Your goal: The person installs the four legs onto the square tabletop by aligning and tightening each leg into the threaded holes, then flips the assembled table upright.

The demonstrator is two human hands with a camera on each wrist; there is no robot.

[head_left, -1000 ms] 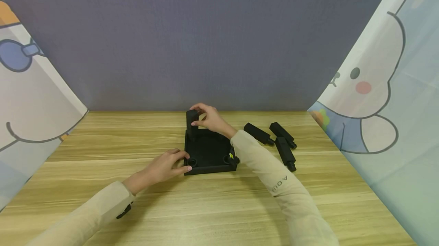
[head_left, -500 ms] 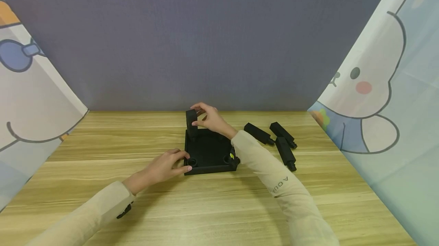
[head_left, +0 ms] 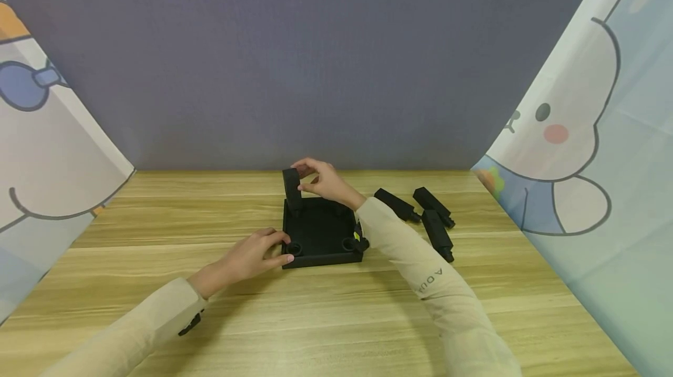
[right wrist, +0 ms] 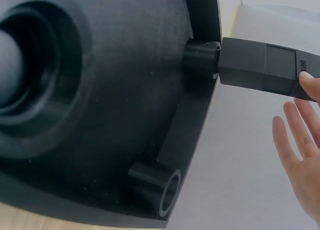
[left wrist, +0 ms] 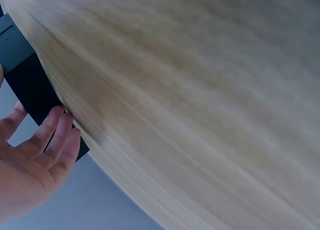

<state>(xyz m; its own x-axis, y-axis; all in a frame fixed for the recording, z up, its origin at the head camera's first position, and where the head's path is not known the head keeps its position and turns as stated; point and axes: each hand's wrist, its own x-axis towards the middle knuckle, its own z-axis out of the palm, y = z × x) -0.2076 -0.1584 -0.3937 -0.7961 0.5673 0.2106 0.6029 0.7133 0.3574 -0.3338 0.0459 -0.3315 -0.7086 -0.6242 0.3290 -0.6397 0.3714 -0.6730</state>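
Note:
A shallow black square tray-like base [head_left: 321, 228] lies on the table with round sockets in its corners. My left hand [head_left: 256, 254] grips its near left corner; in the left wrist view the fingers [left wrist: 57, 130] lie along the dark side wall. My right hand [head_left: 327, 183] pinches the top of a black square leg [head_left: 292, 193] at the far left corner. That leg stands a little tilted, its narrow end at the far left socket [right wrist: 200, 58]. In the right wrist view another socket [right wrist: 167, 192] is open, and the leg's side bears small raised marks.
Three more black legs with narrow ends, a left one [head_left: 396, 205], a far one [head_left: 433, 206] and a near one [head_left: 437, 235], lie right of the base. A grey panel [head_left: 305, 73] rises behind the wooden table [head_left: 315, 318]. Cartoon-printed curtains [head_left: 568, 131] flank it.
The top of the leg has leaned slightly left and turned a little under my right fingers. My left hand and the base have stayed in place.

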